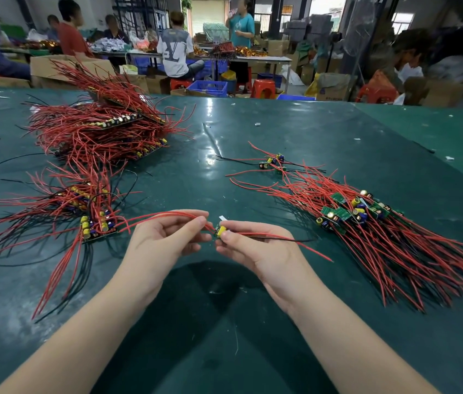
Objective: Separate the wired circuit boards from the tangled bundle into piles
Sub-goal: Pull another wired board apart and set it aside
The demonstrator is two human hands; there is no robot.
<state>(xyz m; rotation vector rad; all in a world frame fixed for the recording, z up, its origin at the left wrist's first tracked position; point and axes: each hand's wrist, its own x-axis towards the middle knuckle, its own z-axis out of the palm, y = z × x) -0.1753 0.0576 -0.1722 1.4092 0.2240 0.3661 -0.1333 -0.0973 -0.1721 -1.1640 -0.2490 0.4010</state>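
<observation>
My right hand pinches a small circuit board with a yellow capacitor, just above the green table. Red and black wires trail from the board to the right. My left hand pinches the board's red wires, which arc off to the left. A tangled bundle of wired boards lies left of my hands. A bigger heap sits behind it at the far left. On the right lies a pile of separated boards with red wires fanned toward me.
Two or three loose wired boards lie mid-table beyond the right pile. Small white scraps dot the far table. Behind the table, several people sit at benches among cardboard boxes, blue crates and red stools.
</observation>
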